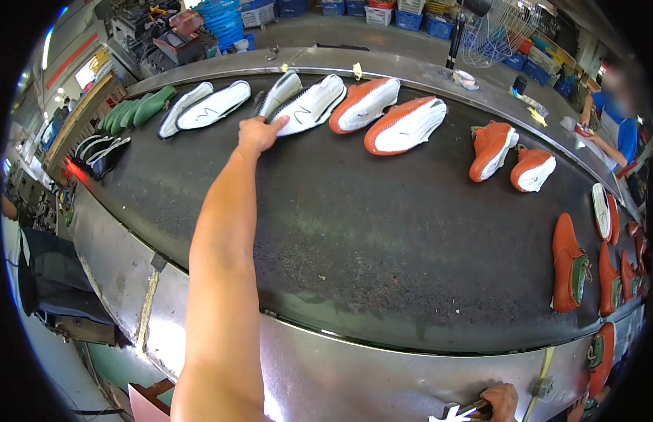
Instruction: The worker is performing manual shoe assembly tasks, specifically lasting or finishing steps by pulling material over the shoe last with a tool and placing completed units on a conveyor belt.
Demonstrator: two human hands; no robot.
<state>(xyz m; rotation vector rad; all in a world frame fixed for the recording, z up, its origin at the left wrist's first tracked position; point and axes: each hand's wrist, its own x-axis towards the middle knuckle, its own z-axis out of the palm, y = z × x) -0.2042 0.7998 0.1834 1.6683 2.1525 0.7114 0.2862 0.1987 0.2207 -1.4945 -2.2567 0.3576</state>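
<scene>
My left hand [260,133] reaches across the dark conveyor belt [369,239] to a pair of upturned shoes with white soles and dark stitched edges. Its thumb lies against the near end of the right shoe [312,105], and its fingers are curled by the left shoe [279,93]; its grip is partly hidden. At the lower edge, over the metal border, my right hand [501,401] is closed around a tool with thin bars and a white angular part [453,413], whose kind I cannot make out.
White-soled shoes [214,105] and green shoes [140,111] lie to the left. Rightward are orange shoes [407,126], more along the belt's right end. A metal border [326,373] edges the belt. A person in blue [615,123] stands at the far right, handling a shoe.
</scene>
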